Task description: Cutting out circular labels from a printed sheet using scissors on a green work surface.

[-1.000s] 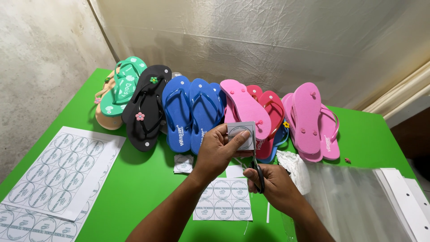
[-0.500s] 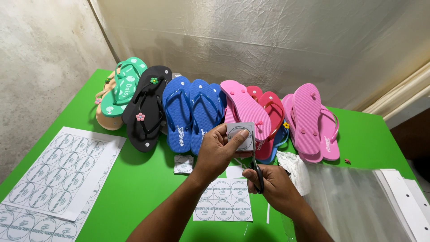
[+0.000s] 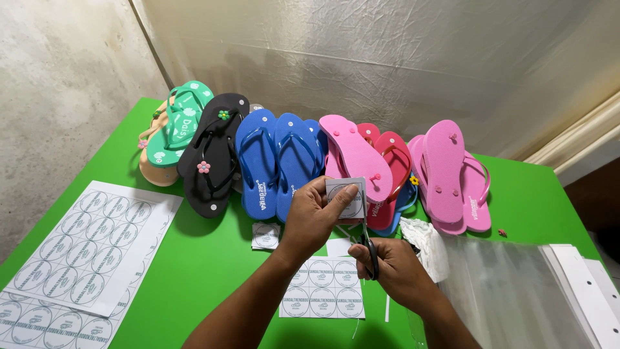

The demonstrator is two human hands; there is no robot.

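Hands at work above a green table [image 3: 213,258]. Left hand [image 3: 313,216] pinches a small printed paper square [image 3: 349,197] between thumb and fingertips, holding it upright above a cut sheet of round labels [image 3: 323,296]. Right hand [image 3: 391,268] is closed around the handles of scissors [image 3: 369,249], whose blades point up to the square's lower edge. Behind lie green, black, blue and pink flip-flops [image 3: 278,161]; larger label sheets [image 3: 90,245] lie at left, clear plastic bags [image 3: 516,291] at right.
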